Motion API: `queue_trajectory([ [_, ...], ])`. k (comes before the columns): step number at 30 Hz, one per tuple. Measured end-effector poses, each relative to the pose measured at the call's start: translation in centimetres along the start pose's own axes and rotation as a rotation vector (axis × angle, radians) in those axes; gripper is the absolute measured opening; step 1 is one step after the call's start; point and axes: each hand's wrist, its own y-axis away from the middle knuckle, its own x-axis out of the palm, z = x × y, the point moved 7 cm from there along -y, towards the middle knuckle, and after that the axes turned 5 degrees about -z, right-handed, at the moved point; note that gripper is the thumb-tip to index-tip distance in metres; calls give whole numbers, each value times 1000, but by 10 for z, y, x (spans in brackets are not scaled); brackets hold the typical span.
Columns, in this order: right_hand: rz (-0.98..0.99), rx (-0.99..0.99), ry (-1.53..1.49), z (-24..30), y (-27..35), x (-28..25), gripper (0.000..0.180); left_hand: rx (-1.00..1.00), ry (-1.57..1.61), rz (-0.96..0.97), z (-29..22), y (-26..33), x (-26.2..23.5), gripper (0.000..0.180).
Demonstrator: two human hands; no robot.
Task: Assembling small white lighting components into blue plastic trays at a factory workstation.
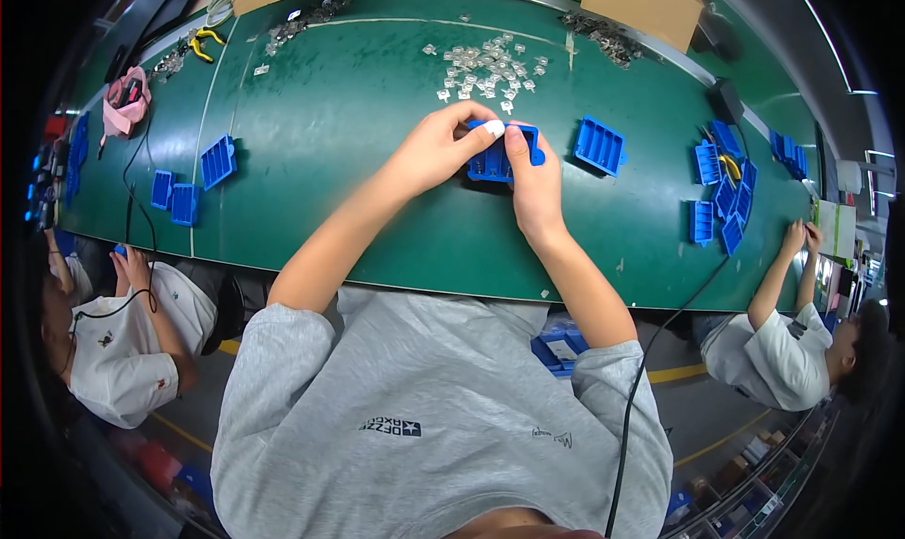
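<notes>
Near the middle of the green table I hold a blue plastic slotted case (490, 169) in both hands. My left hand (438, 153) grips its left and far side, with a white covering on the thumb tip. My right hand (537, 186) is closed round its right side, thumb lying on top. The fingers hide much of the case, and I cannot tell whether a small part is pinched there too. Just beyond my hands lies a spread of small silvery metal pieces (485, 68). Another blue slotted case (600, 146) rests to the right, apart from my hand.
More blue cases lie at left (218, 161) and in a pile at right (726, 195). Dark small parts (603, 38) and cardboard boxes (641, 7) line the far edge. Yellow-handled pliers (203, 44) sit far left. Co-workers (137, 341) sit at both sides; a black cable (627, 416) hangs by my right arm.
</notes>
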Motion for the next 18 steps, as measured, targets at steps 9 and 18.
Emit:
queue_trajectory([
  [9, -51, -210, 334, 22, 3, -3, 30, -11, 137, 99, 13, 3, 3, 24],
  [18, -59, 73, -202, 12, -19, -24, 40, 408, -347, -159, -61, -92, 4, 22],
])
